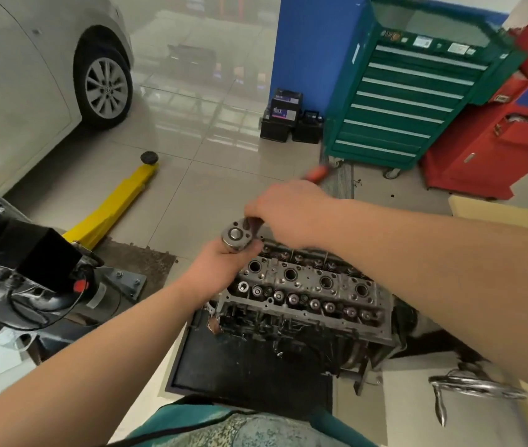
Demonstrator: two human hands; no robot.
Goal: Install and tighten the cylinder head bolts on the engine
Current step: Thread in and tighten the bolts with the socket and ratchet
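A grimy cylinder head (304, 291) sits on the engine block on the floor, with round bores and valve springs showing on top. Above its far left corner a ratchet wrench (236, 235) stands with its round metal head up. My left hand (224, 266) cups the ratchet head from below. My right hand (288, 211) grips the wrench shaft just behind the head. The red handle end (317, 173) sticks out past my right hand, blurred. The bolt under the ratchet is hidden.
A black mat (240, 372) lies under the engine. A yellow lift arm (117, 201) and a car wheel (106, 88) are to the left. A green tool cabinet (411, 101) and red cabinet (495, 137) stand behind. Metal parts (469, 388) lie at right.
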